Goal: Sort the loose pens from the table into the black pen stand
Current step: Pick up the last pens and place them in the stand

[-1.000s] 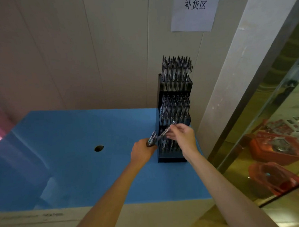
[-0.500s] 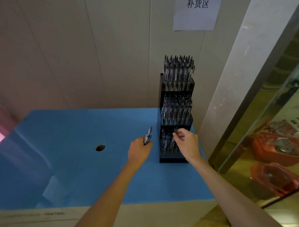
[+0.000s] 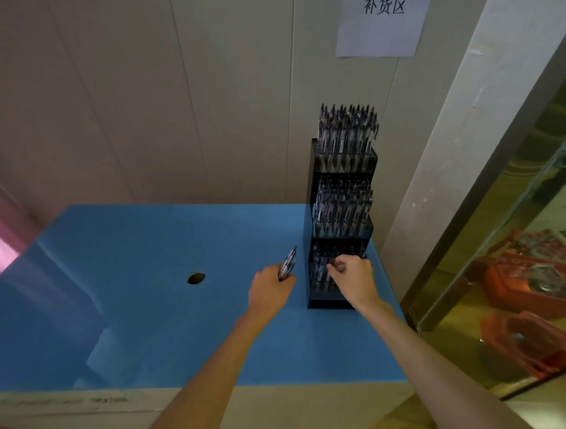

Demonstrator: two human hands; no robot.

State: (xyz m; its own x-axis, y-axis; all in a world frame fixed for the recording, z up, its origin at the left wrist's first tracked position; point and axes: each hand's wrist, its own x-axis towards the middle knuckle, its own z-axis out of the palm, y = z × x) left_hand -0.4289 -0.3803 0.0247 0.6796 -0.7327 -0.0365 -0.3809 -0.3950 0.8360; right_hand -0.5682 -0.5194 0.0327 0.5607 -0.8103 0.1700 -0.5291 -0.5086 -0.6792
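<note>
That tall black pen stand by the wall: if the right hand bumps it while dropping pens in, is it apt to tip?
Possibly. The black pen stand is tall and narrow with three stacked tiers, and the top tier is packed with pens, so it looks top-heavy. The wall just behind probably checks a backward fall; sideways looks riskier. The right hand works at the lowest tier, where a nudge would more likely slide it on the blue table.

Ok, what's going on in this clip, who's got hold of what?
A person is stocking a black pen stand at the far right of a blue table. The left hand holds a small bunch of pens beside the stand. The right hand is at the lowest tier, fingers curled, seemingly seating a pen; whether it holds one is unclear. The upper two tiers look full.
</note>
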